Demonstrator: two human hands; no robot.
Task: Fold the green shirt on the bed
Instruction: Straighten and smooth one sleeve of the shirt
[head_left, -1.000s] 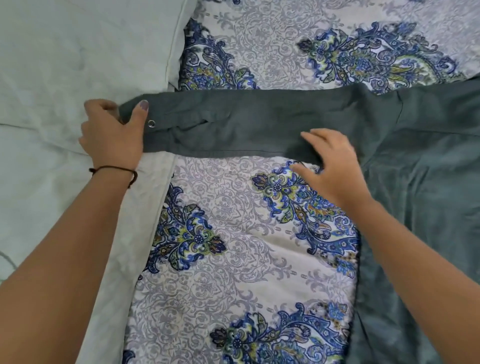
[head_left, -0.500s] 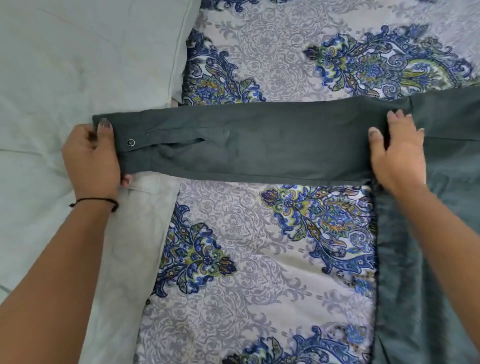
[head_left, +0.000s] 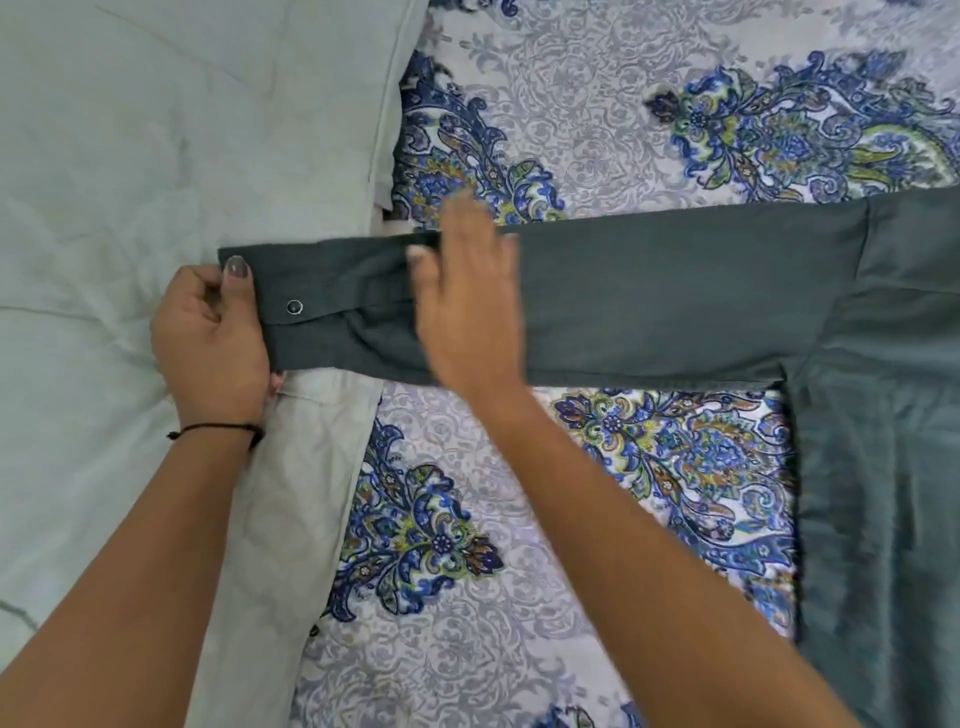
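The dark green shirt lies on the bed, its body at the right edge of view. One long sleeve stretches flat to the left across the patterned bedspread, ending in a cuff with a dark snap button. My left hand pinches the cuff end, thumb on top of the fabric. My right hand rests flat and open on the sleeve just right of the cuff, slightly blurred by motion.
A blue floral bedspread covers the middle of the bed. A pale green sheet and a pillow lie at the left. A light grey cloth strip runs down beside my left forearm.
My right hand has slid left along the sleeve, from the shoulder end to near the cuff. My left hand still grips the cuff and has barely moved.
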